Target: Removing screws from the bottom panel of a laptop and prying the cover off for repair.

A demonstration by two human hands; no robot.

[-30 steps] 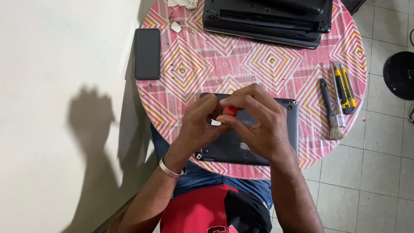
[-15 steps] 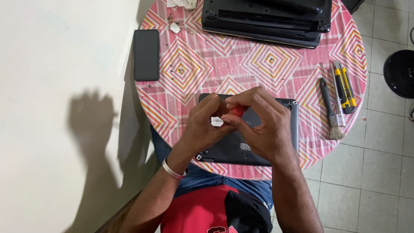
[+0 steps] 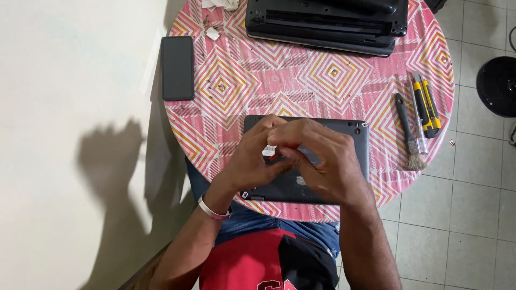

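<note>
While both forearms reach in from the lower edge, the left hand [image 3: 252,158] and right hand [image 3: 322,164] meet fingertip to fingertip over a dark grey laptop [image 3: 355,140] lying bottom-up on the near edge of the round, pink-patterned counter [image 3: 236,91]. Both hands are curled, fingers pinched together around a small white piece [image 3: 268,151]; which hand holds it cannot be told. A black phone [image 3: 178,67] lies at far left; a brush [image 3: 409,134] and yellow cutter [image 3: 427,106] lie right.
</note>
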